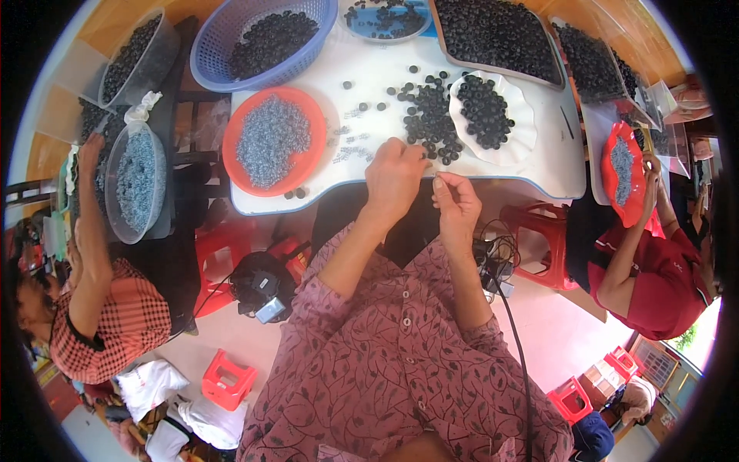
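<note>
My left hand is at the front edge of the white table, its fingers curled and pinched together beside a loose pile of small black round pieces. Just past the table edge, my right hand holds its thumb and forefinger together; what is between them is too small to make out. A white scalloped plate heaped with more black pieces stands right of the pile. To the left, small clear springlike pieces lie scattered near a red-orange plate filled with greyish-blue ones.
Along the back are a blue-purple basket, a clear bowl and a tray, all holding black pieces. Co-workers sit at left and right. A black cable hangs beside my right arm. Red stools stand on the floor.
</note>
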### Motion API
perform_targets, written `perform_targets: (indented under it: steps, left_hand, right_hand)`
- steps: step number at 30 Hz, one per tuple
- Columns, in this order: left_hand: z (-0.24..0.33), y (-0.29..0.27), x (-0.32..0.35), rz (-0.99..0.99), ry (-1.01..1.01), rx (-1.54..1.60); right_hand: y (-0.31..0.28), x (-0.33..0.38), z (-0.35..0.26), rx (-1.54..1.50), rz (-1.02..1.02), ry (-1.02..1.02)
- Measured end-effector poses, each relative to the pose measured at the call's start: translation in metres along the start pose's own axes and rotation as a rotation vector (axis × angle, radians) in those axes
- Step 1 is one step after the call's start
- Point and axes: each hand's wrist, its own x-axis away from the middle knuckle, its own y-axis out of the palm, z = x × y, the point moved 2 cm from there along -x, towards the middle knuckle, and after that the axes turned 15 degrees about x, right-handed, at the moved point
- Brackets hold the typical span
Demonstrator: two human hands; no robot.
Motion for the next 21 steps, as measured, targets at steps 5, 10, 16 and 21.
perform_targets:
  steps: [5,10,16,21]
  left_hand:
    - [-0.017,-0.008,0.016,0.102,-0.203,0.7]
    - [-0.015,-0.026,0.028,0.074,-0.606,1.434]
    - [-0.02,-0.034,0.043,0.076,-0.62,1.791]
    - [-0.021,-0.034,0.052,0.078,-0.617,1.835]
  right_hand:
    - [0.001,0.001,-0.001,-0.003,-0.009,-0.001]
    - [0.004,0.003,-0.004,-0.009,-0.023,0.003]
    - [0.01,0.008,-0.013,-0.087,-0.108,-0.012]
    - [0.015,0.012,-0.021,-0.137,-0.182,-0.056]
